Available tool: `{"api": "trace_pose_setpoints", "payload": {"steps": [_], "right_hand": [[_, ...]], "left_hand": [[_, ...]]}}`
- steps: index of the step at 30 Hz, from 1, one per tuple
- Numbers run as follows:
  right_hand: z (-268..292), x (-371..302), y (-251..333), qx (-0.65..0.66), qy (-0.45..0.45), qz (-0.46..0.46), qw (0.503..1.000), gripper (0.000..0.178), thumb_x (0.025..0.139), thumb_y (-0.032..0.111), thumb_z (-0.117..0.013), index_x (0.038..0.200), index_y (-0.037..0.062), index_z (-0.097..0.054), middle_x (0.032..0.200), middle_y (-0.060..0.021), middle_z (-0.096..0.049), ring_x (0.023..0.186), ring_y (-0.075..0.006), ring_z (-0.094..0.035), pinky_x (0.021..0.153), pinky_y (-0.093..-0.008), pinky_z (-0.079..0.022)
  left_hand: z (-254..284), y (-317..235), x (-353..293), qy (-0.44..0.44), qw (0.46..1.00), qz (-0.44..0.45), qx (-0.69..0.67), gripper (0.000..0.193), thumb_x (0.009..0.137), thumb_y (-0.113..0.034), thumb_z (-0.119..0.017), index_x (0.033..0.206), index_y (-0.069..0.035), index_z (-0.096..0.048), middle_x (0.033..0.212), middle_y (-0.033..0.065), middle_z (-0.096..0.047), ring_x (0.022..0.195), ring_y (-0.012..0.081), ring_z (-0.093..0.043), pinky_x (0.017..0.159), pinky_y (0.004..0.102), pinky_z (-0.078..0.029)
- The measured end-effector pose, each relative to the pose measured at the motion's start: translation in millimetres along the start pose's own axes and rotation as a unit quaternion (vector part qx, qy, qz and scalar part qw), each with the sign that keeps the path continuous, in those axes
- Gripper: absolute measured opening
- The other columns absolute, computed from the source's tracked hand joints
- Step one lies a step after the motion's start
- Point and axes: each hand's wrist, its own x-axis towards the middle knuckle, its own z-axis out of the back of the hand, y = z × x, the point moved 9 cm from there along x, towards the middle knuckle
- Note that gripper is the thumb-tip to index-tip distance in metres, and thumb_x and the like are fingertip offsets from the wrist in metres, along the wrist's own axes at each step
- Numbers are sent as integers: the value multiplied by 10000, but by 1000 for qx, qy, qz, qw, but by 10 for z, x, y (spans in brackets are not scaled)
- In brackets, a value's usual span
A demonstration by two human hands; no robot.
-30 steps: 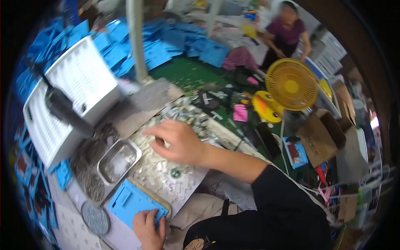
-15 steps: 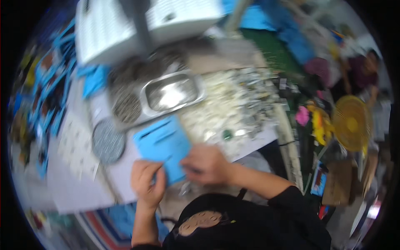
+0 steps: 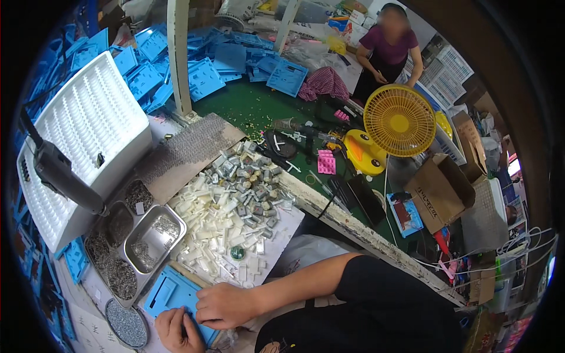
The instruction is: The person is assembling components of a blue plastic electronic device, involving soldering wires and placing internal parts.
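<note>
One blue panel (image 3: 168,289), smooth, flat and roughly rectangular, with moulded ridges and a dark slot, lies on the table (image 3: 283,230) under two hands. The left hand (image 3: 178,330) curls over its near end, the right hand (image 3: 225,305) beside it; whether either grips anything, I cannot tell. Nearby: one shiny steel tray (image 3: 132,260), one round dish (image 3: 146,334), one green ball (image 3: 237,252) among many white pieces (image 3: 203,235).
</note>
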Motion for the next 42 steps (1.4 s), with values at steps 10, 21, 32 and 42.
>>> {"api": "trace_pose_setpoints", "payload": {"steps": [10,21,32,42], "right_hand": [[158,175,-48,-51,137,-82,986,142,872,243,-674,930,113,-668,631,-109,-610,593,-352,-628,507,-476,-467],[179,208,1,-19,140,-84,986,233,818,251,-688,688,61,-652,612,-168,-617,596,-406,-626,558,-492,-499],[-274,186,252,66,8,31,997,227,816,224,-705,670,94,-589,631,-89,-583,592,-334,-598,518,-445,-447],[-340,127,209,41,-4,9,999,271,780,226,-706,602,106,-540,598,-57,-558,556,-296,-582,488,-435,-432]], "left_hand": [[390,-183,-299,-82,996,8,24,157,882,42,-663,1023,59,-730,895,194,-654,806,345,-609,746,438,-509],[217,-73,-572,-53,997,45,35,185,871,-13,-704,1043,-5,-771,854,142,-561,777,300,-546,681,409,-454],[124,154,-700,-74,994,81,-11,206,937,-188,-718,972,13,-689,890,153,-546,770,300,-542,686,391,-455],[37,296,-892,-96,989,95,-63,236,951,-230,-726,1032,-9,-701,921,137,-530,799,281,-530,721,403,-445]]}}
